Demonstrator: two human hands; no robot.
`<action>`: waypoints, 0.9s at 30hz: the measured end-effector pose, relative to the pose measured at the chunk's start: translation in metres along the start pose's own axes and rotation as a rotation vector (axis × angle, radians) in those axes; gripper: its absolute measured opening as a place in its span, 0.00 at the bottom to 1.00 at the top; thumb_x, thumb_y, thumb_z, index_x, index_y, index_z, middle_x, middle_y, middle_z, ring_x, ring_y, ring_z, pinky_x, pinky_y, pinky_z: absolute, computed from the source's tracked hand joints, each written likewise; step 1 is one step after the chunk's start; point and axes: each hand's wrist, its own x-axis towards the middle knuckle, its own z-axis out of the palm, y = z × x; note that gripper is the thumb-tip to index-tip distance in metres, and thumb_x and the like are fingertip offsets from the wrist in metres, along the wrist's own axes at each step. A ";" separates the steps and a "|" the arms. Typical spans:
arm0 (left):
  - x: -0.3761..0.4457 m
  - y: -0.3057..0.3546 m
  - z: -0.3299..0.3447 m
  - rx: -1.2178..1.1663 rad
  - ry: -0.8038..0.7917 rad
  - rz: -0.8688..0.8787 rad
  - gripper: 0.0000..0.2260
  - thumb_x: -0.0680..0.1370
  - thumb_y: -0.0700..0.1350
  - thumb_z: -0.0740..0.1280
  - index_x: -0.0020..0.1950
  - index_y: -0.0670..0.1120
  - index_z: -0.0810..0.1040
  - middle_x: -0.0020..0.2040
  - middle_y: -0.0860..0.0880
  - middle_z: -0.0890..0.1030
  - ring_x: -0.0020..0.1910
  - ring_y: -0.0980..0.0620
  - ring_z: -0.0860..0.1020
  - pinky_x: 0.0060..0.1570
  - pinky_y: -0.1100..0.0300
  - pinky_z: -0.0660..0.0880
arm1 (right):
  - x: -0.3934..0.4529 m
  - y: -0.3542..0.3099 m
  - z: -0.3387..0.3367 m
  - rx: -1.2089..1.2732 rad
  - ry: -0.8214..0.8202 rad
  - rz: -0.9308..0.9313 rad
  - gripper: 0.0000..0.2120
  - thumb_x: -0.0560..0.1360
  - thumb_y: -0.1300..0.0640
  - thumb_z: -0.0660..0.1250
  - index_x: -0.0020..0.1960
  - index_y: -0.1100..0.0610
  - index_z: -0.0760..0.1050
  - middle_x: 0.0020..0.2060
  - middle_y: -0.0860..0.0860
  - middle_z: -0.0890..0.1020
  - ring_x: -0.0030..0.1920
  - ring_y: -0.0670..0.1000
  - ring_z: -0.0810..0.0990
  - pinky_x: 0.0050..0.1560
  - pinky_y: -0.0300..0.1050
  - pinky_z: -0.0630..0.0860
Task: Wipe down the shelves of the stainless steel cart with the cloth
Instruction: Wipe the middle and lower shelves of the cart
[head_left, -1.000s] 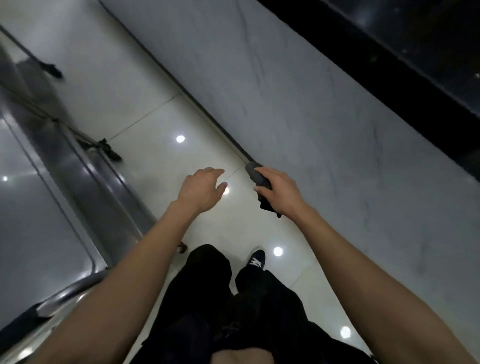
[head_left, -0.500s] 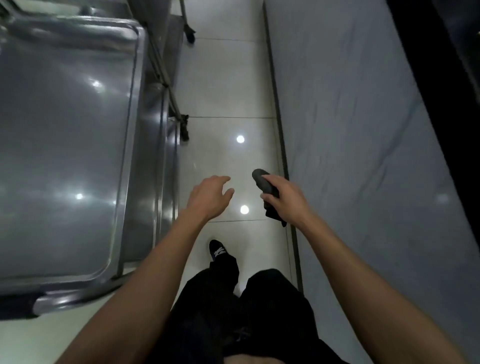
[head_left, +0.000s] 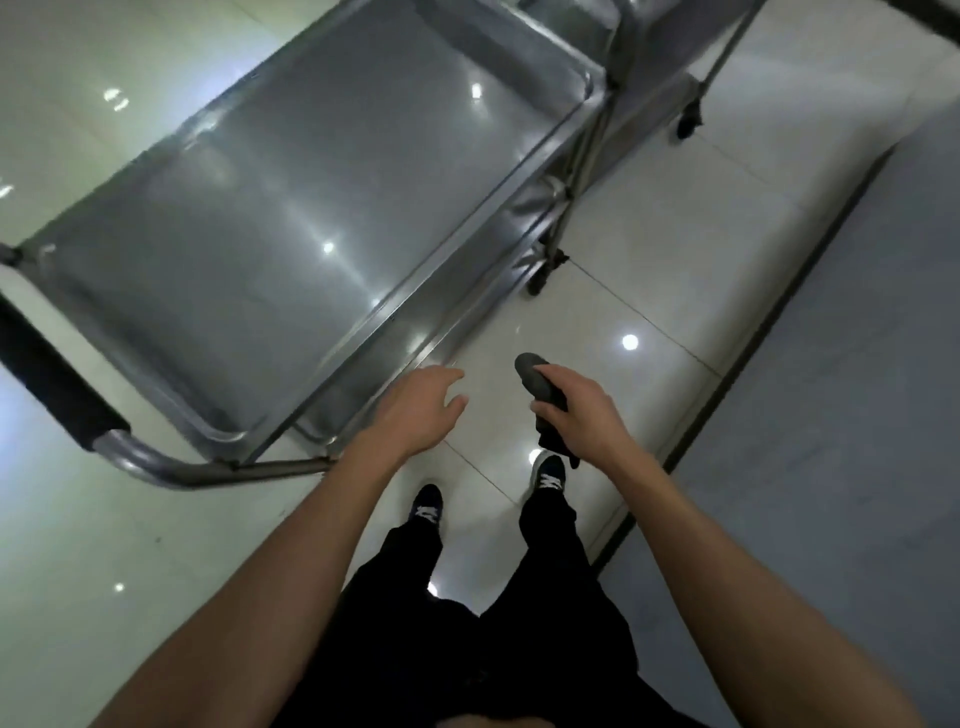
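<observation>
The stainless steel cart (head_left: 291, 208) stands on the floor ahead and to the left, its bare top shelf seen from above and a lower shelf edge (head_left: 363, 395) showing beneath it. A dark grey cloth (head_left: 540, 389) is bunched in my right hand (head_left: 576, 415), which grips it above the floor, right of the cart. My left hand (head_left: 421, 410) hangs with relaxed fingers just off the cart's near corner, holding nothing and touching nothing.
The cart's handle with a black grip (head_left: 57, 374) juts out at the left. A second steel cart (head_left: 649, 57) stands behind the first, on castors (head_left: 688, 122). A grey wall (head_left: 831, 364) runs along the right. My feet (head_left: 428, 506) stand on glossy white tiles.
The view has swung left and turned, bringing the whole cart top into sight. Both hands keep the same pose relative to me, the cloth still held in the right.
</observation>
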 end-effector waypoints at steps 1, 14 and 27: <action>-0.003 0.001 0.002 -0.028 0.021 -0.059 0.18 0.81 0.53 0.61 0.69 0.49 0.74 0.63 0.48 0.79 0.64 0.44 0.75 0.57 0.51 0.73 | 0.011 0.004 -0.004 -0.006 -0.049 -0.035 0.20 0.77 0.51 0.68 0.69 0.45 0.71 0.60 0.43 0.79 0.57 0.50 0.78 0.59 0.57 0.76; -0.076 0.015 0.060 -0.309 0.257 -0.555 0.20 0.83 0.55 0.61 0.75 0.53 0.70 0.73 0.50 0.72 0.70 0.48 0.71 0.65 0.51 0.71 | 0.072 -0.006 -0.008 -0.196 -0.453 -0.353 0.15 0.76 0.50 0.67 0.63 0.43 0.72 0.49 0.42 0.80 0.49 0.49 0.79 0.54 0.55 0.77; -0.054 0.014 0.099 -0.456 0.362 -0.672 0.20 0.83 0.54 0.61 0.74 0.51 0.71 0.73 0.49 0.73 0.70 0.48 0.71 0.67 0.51 0.70 | 0.106 -0.002 0.010 -0.323 -0.578 -0.501 0.19 0.76 0.47 0.66 0.67 0.44 0.70 0.57 0.44 0.79 0.53 0.50 0.79 0.57 0.57 0.77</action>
